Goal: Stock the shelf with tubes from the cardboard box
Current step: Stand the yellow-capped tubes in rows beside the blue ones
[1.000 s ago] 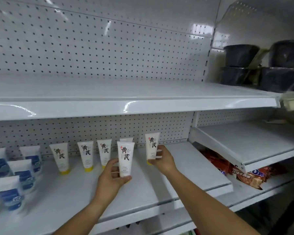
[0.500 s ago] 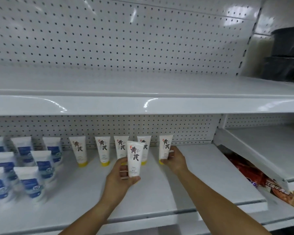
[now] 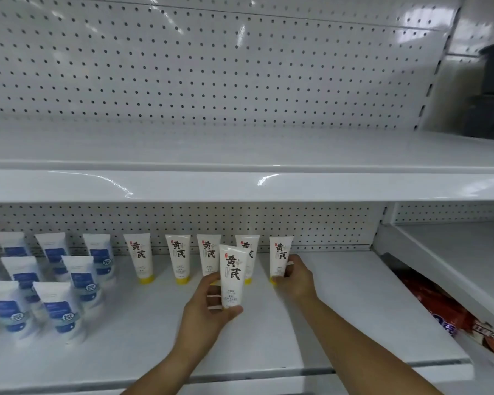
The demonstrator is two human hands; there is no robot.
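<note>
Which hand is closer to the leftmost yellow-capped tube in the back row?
Left. The left hand holds a spare tube in front of the row, to the right of the leftmost yellow-capped tube. The right hand grips the rightmost tube, at the row's far end.

I'm seeing the held tube (image 3: 232, 276) partly covering the tube behind it (image 3: 251, 244), its cap hiding in my left hand (image 3: 203, 315); far left of it, blue tubes (image 3: 4, 305) are running off-frame.

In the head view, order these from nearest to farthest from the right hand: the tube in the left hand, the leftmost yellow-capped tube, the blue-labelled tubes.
1. Held tube, in left hand, beside the right hand.
2. Leftmost yellow-capped tube, back row.
3. Blue-labelled tubes, far left.
</note>
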